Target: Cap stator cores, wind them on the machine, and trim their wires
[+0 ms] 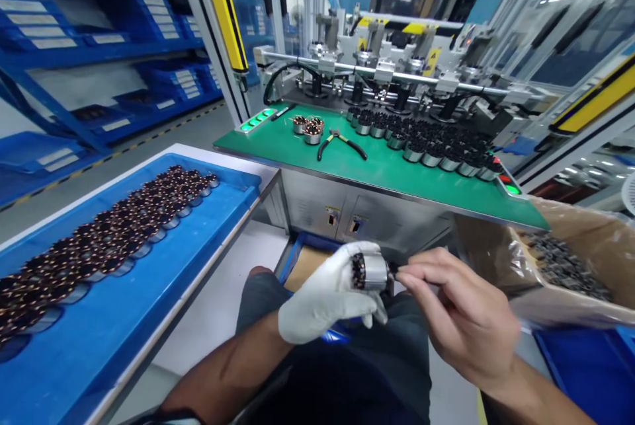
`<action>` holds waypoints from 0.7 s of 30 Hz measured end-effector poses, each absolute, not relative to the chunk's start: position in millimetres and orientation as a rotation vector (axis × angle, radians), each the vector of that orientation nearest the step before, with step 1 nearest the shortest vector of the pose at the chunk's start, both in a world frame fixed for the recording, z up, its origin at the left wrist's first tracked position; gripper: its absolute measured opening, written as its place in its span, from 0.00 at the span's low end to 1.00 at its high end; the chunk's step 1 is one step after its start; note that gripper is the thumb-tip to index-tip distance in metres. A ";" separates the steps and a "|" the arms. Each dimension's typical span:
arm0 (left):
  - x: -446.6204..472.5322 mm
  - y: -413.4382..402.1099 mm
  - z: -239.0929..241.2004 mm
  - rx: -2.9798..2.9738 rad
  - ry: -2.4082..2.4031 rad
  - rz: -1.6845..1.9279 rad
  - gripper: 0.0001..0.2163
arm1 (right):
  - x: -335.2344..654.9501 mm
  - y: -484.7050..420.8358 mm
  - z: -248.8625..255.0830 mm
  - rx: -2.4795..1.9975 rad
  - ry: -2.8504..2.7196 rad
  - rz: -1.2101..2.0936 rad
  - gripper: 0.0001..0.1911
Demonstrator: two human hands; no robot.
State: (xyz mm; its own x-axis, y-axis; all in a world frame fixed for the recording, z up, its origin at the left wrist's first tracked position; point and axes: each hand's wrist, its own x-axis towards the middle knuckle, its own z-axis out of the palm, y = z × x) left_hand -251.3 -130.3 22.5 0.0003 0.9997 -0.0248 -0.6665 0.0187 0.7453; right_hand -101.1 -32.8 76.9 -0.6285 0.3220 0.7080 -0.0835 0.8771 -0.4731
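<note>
Lap-level, closest to the lens: left hand (pixel 325 303), in a white glove, closed around a small stator (pixel 370 273), thumb below and fingers curled over the top. Stator held in the air over the knees, below the bench's front edge, not resting on anything. Long axis runs roughly left to right; dark wound end faces the glove, bright metal shell points toward the right hand (pixel 459 316). Right hand bare, thumb and forefinger pinched together at the shell's right end, touching it; whether they pinch a wire or a tab is too small to tell. Both hands on the part; the left carries it.

Left of the knees: blue tray (pixel 198 227) with wound cores (pixel 109 240) in diagonal rows. Ahead: green bench (pixel 387 170). Pliers (pixel 340 143) lie near its middle, three loose cores (pixel 308 127) just beyond them, a packed batch (pixel 426 141) toward the right back edge. Right: cardboard box (pixel 585 233) lined with plastic, dark parts (pixel 565 266) inside. Nothing stands between the hands and the bench front.
</note>
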 end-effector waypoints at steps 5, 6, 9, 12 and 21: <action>-251.9 -138.7 22.1 0.922 1.094 1.710 0.33 | -106.8 -33.5 76.2 -0.305 -2.133 0.723 0.05; -252.3 -141.0 20.1 1.017 1.138 1.714 0.31 | -107.8 -32.8 76.7 -0.304 -2.129 0.766 0.06; -254.0 -146.3 20.3 1.245 1.240 1.663 0.22 | -109.3 -29.9 77.5 -0.291 -2.155 0.863 0.06; -256.6 -145.4 33.1 1.480 1.470 1.428 0.15 | -109.5 -27.6 76.4 -0.247 -2.226 0.908 0.06; -261.4 -143.4 36.8 1.510 1.489 1.531 0.23 | -111.2 -18.0 78.5 -0.083 -2.201 0.973 0.06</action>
State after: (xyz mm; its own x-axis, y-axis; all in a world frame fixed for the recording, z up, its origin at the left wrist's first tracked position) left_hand -261.4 -143.4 36.8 -0.2435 0.9068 0.3443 0.3190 -0.2603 0.9113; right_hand -111.2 -18.0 78.5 -0.7407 0.3255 0.5877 -0.2155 0.7135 -0.6667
